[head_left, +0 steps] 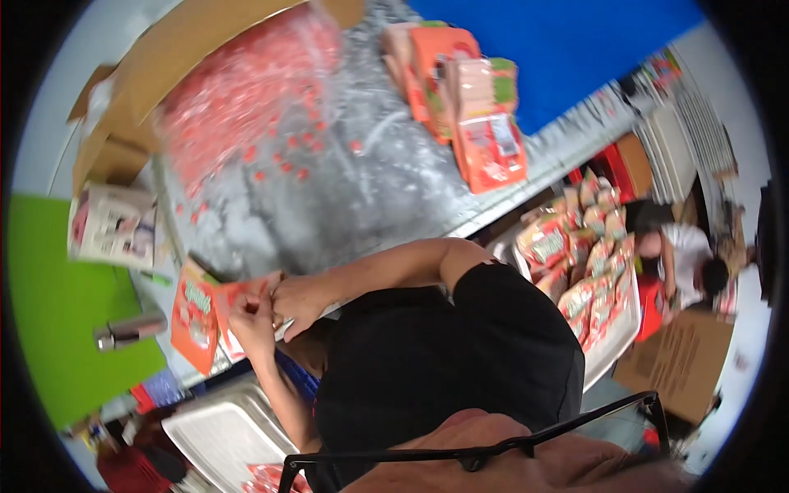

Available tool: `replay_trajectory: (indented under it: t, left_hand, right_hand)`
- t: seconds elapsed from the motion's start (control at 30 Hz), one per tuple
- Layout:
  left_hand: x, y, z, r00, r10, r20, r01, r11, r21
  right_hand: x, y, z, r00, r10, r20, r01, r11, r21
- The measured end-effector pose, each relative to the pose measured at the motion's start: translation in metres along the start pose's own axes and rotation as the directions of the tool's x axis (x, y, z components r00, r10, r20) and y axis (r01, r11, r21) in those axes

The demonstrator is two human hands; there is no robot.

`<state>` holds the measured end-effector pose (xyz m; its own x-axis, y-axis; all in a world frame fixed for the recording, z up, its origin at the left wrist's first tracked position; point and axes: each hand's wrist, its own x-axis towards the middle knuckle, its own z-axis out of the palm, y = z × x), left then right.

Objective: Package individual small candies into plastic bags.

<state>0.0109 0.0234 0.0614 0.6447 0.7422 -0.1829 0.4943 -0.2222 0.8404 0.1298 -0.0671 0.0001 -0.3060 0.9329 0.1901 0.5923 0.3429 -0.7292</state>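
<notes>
At the near left corner of the table, my left hand [253,319] and my right hand [301,299] are close together over an orange pouch [233,293]. The fingers of my left hand are pinched at the pouch's near side. My right hand is curled over its right end, and its fingertips are partly hidden. Beside the pouch on the left lies another orange printed pouch [195,319], flat on the table. What, if anything, is inside the held pouch cannot be made out.
Small red pieces [246,107] spill from clear plastic in a cardboard box [197,37] onto the grey table [362,197]. Stacked pouches [489,148] lie at the far edge. A metal flask [130,331] is left; a tub [615,349] of filled packets and a seated person [686,255] are right.
</notes>
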Motion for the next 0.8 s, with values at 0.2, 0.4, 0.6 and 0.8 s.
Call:
replay_trajectory:
  t: [0.2,0.4,0.6,0.8]
  left_hand:
    - [-0.006,0.01,0.003,0.992,0.05,0.116,-0.072,0.979,0.191]
    - [0.008,-0.004,-0.007,0.492,0.266,0.829,-0.141,0.964,-0.225]
    - [-0.017,-0.037,-0.001,0.729,-0.016,0.684,0.429,0.789,-0.439]
    - [-0.048,-0.053,0.001,0.911,-0.088,0.403,0.337,0.723,-0.603]
  right_hand:
    - [-0.009,-0.005,-0.01,0.948,-0.168,-0.269,0.118,0.974,-0.193]
    - [-0.032,-0.017,-0.04,0.99,-0.117,0.082,0.1,0.977,0.189]
    - [-0.054,0.008,-0.047,0.93,0.087,-0.356,0.034,0.947,0.319]
    - [-0.029,0.111,-0.091,0.738,0.135,-0.662,-0.557,0.676,-0.483]
